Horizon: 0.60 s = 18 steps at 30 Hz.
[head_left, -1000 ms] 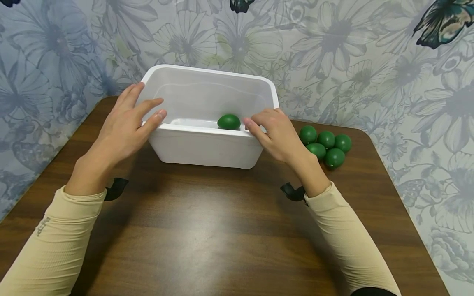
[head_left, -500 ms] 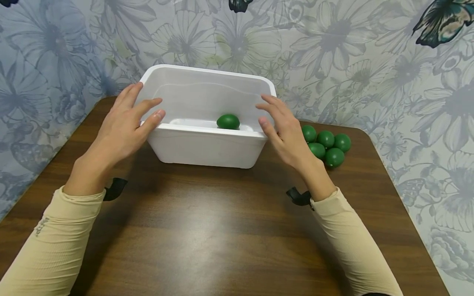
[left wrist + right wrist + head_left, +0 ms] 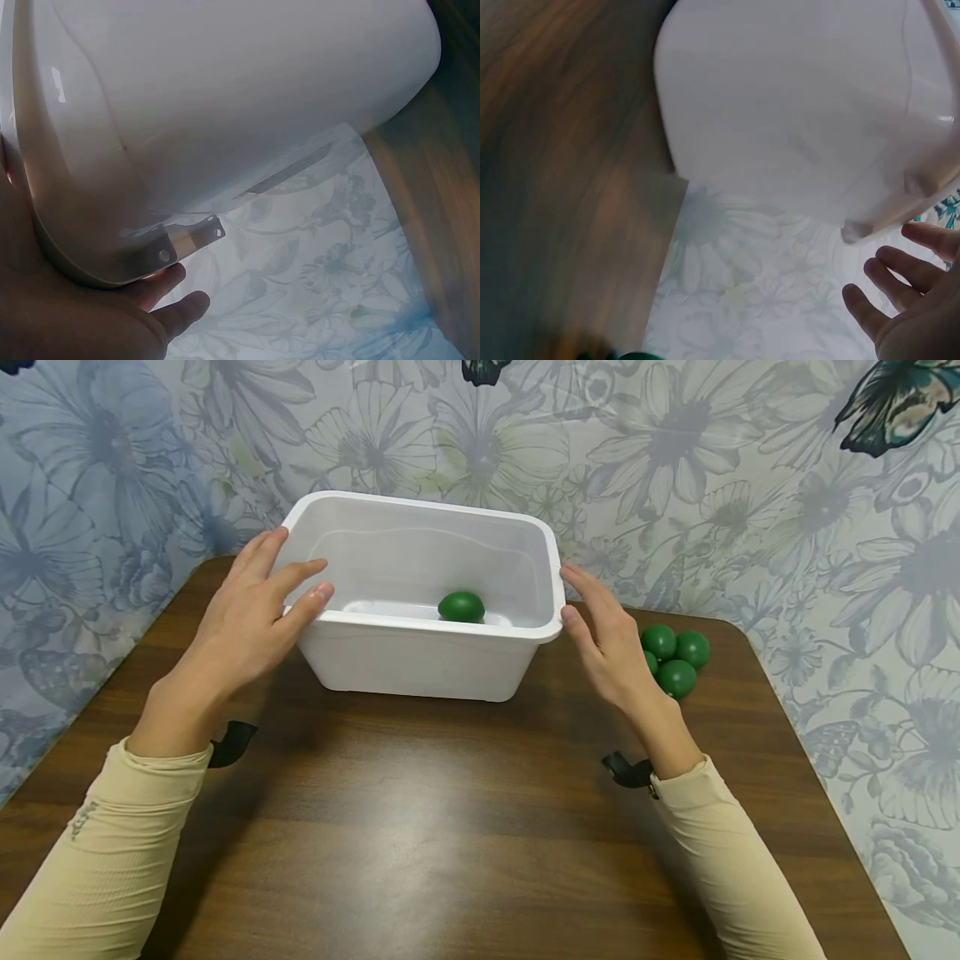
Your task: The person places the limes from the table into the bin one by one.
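A white plastic bin (image 3: 416,656) stands on the table, with one smooth green oval, lime-like fruit (image 3: 461,607) on its floor. My left hand (image 3: 247,610) lies along the bin's left rim, its thumb over the front left corner and its fingers spread. In the left wrist view, fingertips (image 3: 187,311) show beneath the rim. On the right side, my right hand (image 3: 611,643) is beside the rim with relaxed, parted fingers. Its fingertips (image 3: 862,307) extend near the rim's underside in the right wrist view; whether they touch cannot be told. Neither hand grips anything.
Several more green fruits (image 3: 678,662) cluster on the table right of the right hand, which partly hides them. The brown wooden table (image 3: 420,827) ends at a wall with floral wallpaper (image 3: 675,460) behind the bin.
My right hand has let go of the bin's front right corner, lifted back over the rim, and moved right to its outer side. The left hand and bin stay practically still.
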### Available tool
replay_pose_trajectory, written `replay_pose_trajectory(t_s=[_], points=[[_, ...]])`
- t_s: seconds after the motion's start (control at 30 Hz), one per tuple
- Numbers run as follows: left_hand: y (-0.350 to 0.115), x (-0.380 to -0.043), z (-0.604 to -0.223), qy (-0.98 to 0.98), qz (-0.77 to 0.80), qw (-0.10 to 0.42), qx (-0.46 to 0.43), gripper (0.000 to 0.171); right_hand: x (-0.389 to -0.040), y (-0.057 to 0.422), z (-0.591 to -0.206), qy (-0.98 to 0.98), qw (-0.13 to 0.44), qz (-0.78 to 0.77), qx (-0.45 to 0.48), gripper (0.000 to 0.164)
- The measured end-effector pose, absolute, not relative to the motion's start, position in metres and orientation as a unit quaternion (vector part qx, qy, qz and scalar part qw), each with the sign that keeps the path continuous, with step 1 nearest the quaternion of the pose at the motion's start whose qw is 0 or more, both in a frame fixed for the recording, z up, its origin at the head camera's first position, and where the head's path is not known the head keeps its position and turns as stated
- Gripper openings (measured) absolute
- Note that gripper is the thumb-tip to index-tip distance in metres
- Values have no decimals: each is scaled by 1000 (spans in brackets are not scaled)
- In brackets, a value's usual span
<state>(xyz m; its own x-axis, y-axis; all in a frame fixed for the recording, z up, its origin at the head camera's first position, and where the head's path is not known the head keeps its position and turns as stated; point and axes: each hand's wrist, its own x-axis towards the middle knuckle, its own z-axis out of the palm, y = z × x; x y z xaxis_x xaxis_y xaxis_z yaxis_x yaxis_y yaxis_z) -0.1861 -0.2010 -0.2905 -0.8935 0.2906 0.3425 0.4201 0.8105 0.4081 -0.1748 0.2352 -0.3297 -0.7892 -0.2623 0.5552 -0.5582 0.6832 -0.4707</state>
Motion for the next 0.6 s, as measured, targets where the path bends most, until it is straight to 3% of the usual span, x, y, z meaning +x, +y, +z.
replay_pose_trajectory(t_s=[0.3,0.6], points=[[-203,-186,-289,-942,-243,133,-189,63,-170,260,-342,-912,174,317,192,56],[-203,-186,-289,-943,-247,124,-188,65,-163,291,-356,-937,119,293,152,55]])
